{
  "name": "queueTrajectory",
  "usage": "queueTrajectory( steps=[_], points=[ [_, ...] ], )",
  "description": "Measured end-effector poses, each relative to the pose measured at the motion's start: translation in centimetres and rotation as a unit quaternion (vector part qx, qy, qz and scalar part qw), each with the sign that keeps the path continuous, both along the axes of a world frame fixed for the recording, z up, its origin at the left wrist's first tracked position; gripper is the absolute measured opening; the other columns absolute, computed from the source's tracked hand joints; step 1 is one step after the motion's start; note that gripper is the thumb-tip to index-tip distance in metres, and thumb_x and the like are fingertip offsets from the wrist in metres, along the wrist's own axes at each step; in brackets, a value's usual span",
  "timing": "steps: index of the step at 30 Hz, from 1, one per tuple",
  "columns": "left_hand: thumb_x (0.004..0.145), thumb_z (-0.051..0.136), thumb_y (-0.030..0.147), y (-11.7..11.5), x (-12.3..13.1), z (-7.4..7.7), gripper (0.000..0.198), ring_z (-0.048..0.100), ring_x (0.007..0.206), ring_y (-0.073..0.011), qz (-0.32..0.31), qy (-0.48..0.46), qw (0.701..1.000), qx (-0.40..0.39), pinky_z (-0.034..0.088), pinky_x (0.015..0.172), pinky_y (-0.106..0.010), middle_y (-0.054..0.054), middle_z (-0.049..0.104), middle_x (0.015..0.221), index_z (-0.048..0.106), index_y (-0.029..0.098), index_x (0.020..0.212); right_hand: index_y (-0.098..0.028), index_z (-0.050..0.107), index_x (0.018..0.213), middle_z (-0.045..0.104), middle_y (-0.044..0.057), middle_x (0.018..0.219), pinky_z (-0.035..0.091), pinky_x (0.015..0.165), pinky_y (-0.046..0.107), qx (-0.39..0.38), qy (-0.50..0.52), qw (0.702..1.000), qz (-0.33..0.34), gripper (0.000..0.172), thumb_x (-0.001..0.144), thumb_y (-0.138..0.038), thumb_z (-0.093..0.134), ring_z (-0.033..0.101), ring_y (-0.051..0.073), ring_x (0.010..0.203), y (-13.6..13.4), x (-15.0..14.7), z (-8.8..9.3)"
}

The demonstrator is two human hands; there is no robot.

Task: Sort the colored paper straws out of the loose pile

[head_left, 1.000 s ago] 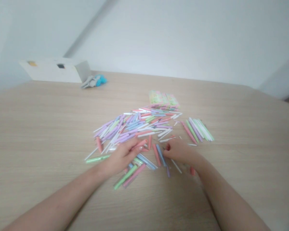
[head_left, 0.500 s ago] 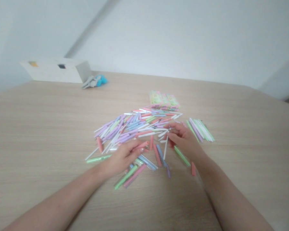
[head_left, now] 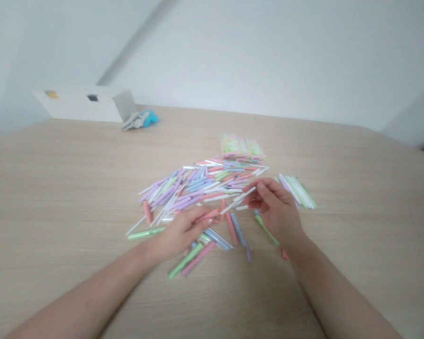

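Observation:
My left hand point(head_left: 185, 230) is closed on a coral-red plastic tube point(head_left: 212, 214), whose end points right toward my other hand. Between the thumb and fingers of my right hand point(head_left: 273, 202) is a thin white stick point(head_left: 237, 201). The stick slants down to the left, its lower tip close to the tube's end; whether they touch I cannot tell. Beyond both hands spreads a pile of pastel sticks and tubes point(head_left: 194, 183). Nearer me lie loose pieces, among them a green tube point(head_left: 186, 260), a pink tube point(head_left: 198, 258) and a blue tube point(head_left: 237, 228).
A row of white, green and purple sticks point(head_left: 298, 190) lies right of the pile. Stacked clear packs with pink and green contents point(head_left: 242, 147) sit behind it. At the back left are a white box point(head_left: 85, 106) and a crumpled grey and blue glove-like item point(head_left: 140, 120).
My right hand has turned the white stick from nearly upright to a slant, its lower end now swung left toward the red tube. My left hand stays almost where it was.

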State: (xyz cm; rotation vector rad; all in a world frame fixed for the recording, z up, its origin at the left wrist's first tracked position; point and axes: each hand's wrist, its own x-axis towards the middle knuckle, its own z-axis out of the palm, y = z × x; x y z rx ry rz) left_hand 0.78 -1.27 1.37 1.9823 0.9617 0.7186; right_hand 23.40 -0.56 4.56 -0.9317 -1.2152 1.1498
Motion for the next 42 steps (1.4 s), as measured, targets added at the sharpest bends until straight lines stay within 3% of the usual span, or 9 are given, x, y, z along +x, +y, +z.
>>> queueTrajectory(
  steps=[7, 17, 22, 29, 36, 42],
  points=[
    [0.093, 0.041, 0.038, 0.1, 0.0, -0.1, 0.033, 0.059, 0.082, -0.0165, -0.006, -0.007, 1.000, 0.015, 0.047, 0.070, -0.024, -0.005, 0.065, 0.090, 0.063, 0.016, 0.103, -0.021, 0.059, 0.087, 0.066, 0.003, 0.087, 0.051, 0.054, 0.021, 0.011, -0.005, 1.000, -0.022, 0.015, 0.084, -0.036, 0.056, 0.064, 0.012, 0.065, -0.1, -0.2, -0.1],
    [0.092, 0.042, 0.037, -0.1, 0.1, 0.4, 0.032, 0.057, 0.073, -0.0145, -0.001, 0.001, 1.000, 0.002, 0.046, 0.060, -0.022, -0.005, 0.065, 0.089, 0.063, 0.017, 0.104, -0.021, 0.064, 0.084, 0.068, 0.002, 0.079, 0.052, 0.058, 0.024, 0.002, -0.032, 0.999, 0.025, 0.015, 0.082, -0.035, 0.061, 0.065, 0.013, 0.067, 0.0, -0.8, -1.4],
    [0.093, 0.040, 0.038, -0.2, 0.1, 0.5, 0.032, 0.057, 0.073, -0.0145, 0.003, 0.018, 1.000, 0.009, 0.046, 0.061, -0.022, -0.004, 0.065, 0.086, 0.063, 0.017, 0.099, -0.020, 0.068, 0.082, 0.066, -0.002, 0.065, 0.051, 0.059, 0.023, 0.003, -0.088, 0.995, 0.047, 0.011, 0.080, -0.030, 0.064, 0.061, 0.010, 0.059, -0.1, -1.4, -2.1],
    [0.093, 0.038, 0.039, -0.1, 0.3, 0.0, 0.034, 0.058, 0.074, -0.0148, 0.001, 0.032, 0.999, 0.010, 0.045, 0.060, -0.021, -0.004, 0.063, 0.084, 0.062, 0.015, 0.094, -0.018, 0.069, 0.081, 0.063, -0.002, 0.061, 0.049, 0.057, 0.023, 0.011, -0.078, 0.994, 0.069, 0.013, 0.079, -0.030, 0.064, 0.058, 0.010, 0.057, -0.1, -1.9, -2.5],
    [0.093, 0.038, 0.039, 0.1, 0.2, 0.0, 0.034, 0.059, 0.074, -0.0147, 0.003, 0.013, 1.000, -0.006, 0.047, 0.061, -0.022, -0.004, 0.065, 0.090, 0.062, 0.017, 0.100, -0.019, 0.069, 0.081, 0.063, -0.002, 0.060, 0.050, 0.057, 0.024, -0.008, -0.107, 0.992, 0.064, 0.013, 0.079, -0.029, 0.062, 0.058, 0.010, 0.056, -0.1, -2.2, -2.3],
    [0.093, 0.039, 0.039, -0.1, 0.3, 0.4, 0.035, 0.060, 0.085, -0.0191, 0.006, -0.014, 1.000, -0.005, 0.051, 0.069, -0.027, -0.006, 0.067, 0.094, 0.063, 0.018, 0.107, -0.019, 0.069, 0.081, 0.063, -0.002, 0.061, 0.049, 0.058, 0.023, -0.008, -0.102, 0.993, 0.060, 0.015, 0.080, -0.031, 0.062, 0.058, 0.010, 0.057, 0.1, -2.2, -2.6]
  ],
)
